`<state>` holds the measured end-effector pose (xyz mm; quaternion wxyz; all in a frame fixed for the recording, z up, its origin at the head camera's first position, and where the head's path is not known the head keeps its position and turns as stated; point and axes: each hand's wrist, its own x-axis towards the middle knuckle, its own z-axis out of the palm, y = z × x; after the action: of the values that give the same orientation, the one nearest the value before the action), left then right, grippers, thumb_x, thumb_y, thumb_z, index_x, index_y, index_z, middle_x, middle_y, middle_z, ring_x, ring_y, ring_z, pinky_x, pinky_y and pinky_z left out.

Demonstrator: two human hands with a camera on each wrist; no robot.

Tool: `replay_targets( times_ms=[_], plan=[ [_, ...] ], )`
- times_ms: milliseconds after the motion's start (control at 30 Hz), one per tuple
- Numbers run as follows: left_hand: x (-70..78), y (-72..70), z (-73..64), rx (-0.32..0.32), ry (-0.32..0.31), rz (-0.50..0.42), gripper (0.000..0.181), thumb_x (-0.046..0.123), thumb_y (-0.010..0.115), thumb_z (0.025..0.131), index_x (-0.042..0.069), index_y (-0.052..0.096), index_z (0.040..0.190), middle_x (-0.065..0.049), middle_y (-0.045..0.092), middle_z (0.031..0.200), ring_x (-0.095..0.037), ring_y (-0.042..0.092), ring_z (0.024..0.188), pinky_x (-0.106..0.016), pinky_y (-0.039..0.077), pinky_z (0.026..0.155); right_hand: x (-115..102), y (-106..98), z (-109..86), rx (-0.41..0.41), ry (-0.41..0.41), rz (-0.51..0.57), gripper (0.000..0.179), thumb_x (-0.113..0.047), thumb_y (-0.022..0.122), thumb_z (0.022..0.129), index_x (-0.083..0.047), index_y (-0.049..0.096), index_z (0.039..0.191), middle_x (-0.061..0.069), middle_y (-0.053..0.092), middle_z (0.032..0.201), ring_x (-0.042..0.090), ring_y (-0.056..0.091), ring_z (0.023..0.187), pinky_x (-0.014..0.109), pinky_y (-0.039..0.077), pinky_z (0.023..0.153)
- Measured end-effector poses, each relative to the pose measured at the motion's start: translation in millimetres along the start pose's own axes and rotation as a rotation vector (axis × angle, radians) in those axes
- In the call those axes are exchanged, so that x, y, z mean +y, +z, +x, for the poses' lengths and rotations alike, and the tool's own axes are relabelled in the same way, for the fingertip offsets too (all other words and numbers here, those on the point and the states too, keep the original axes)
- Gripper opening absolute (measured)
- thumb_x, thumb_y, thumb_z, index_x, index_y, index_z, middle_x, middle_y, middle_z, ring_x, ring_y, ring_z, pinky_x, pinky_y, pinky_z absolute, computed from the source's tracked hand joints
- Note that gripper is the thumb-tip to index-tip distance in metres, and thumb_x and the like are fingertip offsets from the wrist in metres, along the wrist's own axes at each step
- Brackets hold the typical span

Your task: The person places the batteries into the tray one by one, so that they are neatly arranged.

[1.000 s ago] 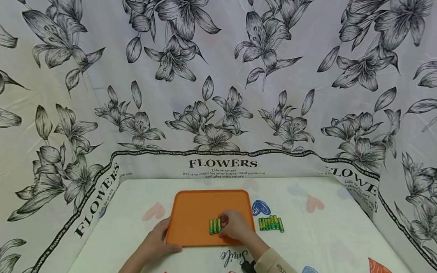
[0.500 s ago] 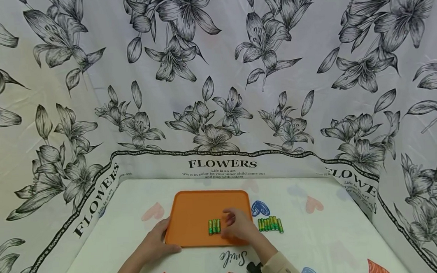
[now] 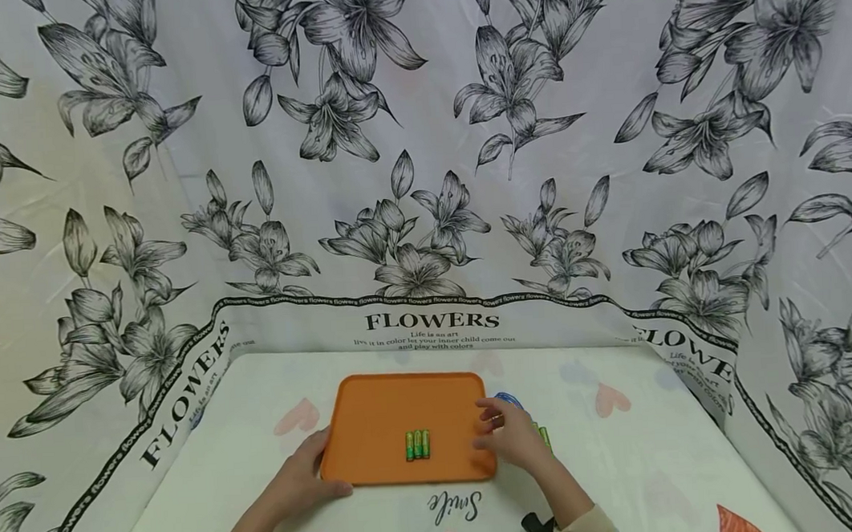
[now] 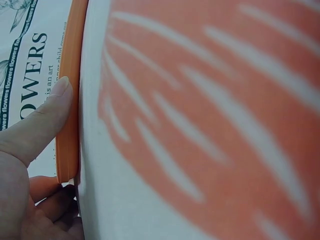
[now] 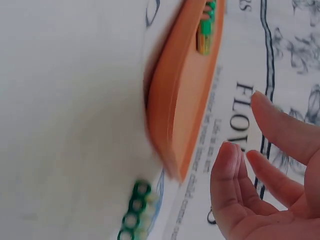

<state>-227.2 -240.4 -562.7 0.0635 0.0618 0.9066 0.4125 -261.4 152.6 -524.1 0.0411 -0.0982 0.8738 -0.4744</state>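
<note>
The orange tray [image 3: 376,413] lies on the patterned cloth. My left hand [image 3: 303,475] grips its near left corner, thumb along the front side and fingers round the left side; the left wrist view shows the thumb [image 4: 52,107] against the tray's wall [image 4: 70,120]. Three green and yellow batteries [image 3: 417,445] lie side by side on the tray, right of its middle. Over the tray's right edge is my right hand [image 3: 510,434], fingers loosely bent and holding nothing. Behind it, more batteries [image 5: 136,207] stand in a row on the cloth, mostly hidden in the head view.
A white tablecloth [image 3: 660,446] with hearts and lettering covers the table. Flower-printed curtain [image 3: 423,218] encloses the back and both sides. A black object [image 3: 538,528] is at my right wrist.
My right hand has drawn back from the batteries on the tray and moved right to the tray's edge, now covering most of the outer row. My left hand stays at the tray's corner.
</note>
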Motion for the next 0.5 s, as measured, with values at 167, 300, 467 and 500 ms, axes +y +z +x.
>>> replay_targets(
  times_ms=[167,300,467,500],
  plan=[
    [-1.4,-0.5,-0.6,-0.008,-0.019,0.016,0.121,0.046,0.094,0.064,0.006,0.029,0.159,-0.018,0.038,0.159,-0.041,0.034,0.146,-0.063,0.028,0.117,15.8,-23.5,-6.1,0.067,0.054,0.009,0.065,-0.010,0.088,0.077,-0.008,0.062,0.136,0.012,0.068,0.115,0.021,0.064,0.096,0.031,0.057,0.073],
    [-1.0,-1.0,-0.7,-0.006,-0.017,0.020,0.122,0.045,0.094,0.064,0.006,0.029,0.159,-0.019,0.039,0.158,-0.042,0.035,0.146,-0.063,0.028,0.117,31.9,-40.1,-12.9,0.119,0.105,-0.020,0.065,-0.011,0.089,0.075,-0.009,0.064,0.134,0.010,0.070,0.116,0.021,0.064,0.100,0.039,0.057,0.085],
    [0.6,-0.7,-0.1,0.005,0.007,0.009,0.122,0.044,0.094,0.065,0.002,0.029,0.158,-0.021,0.038,0.159,-0.043,0.032,0.147,-0.063,0.026,0.119,49.0,-57.6,-23.0,0.151,0.164,-0.052,0.066,-0.010,0.090,0.072,-0.009,0.065,0.133,0.010,0.070,0.118,0.024,0.065,0.105,0.049,0.055,0.093],
    [0.6,-0.5,0.0,0.004,0.008,0.006,0.122,0.044,0.094,0.065,0.001,0.028,0.158,-0.022,0.037,0.159,-0.043,0.032,0.147,-0.062,0.025,0.119,51.7,-60.3,-24.6,0.155,0.175,-0.061,0.066,-0.010,0.090,0.072,-0.009,0.065,0.133,0.010,0.070,0.119,0.025,0.065,0.107,0.050,0.054,0.093]
  ],
)
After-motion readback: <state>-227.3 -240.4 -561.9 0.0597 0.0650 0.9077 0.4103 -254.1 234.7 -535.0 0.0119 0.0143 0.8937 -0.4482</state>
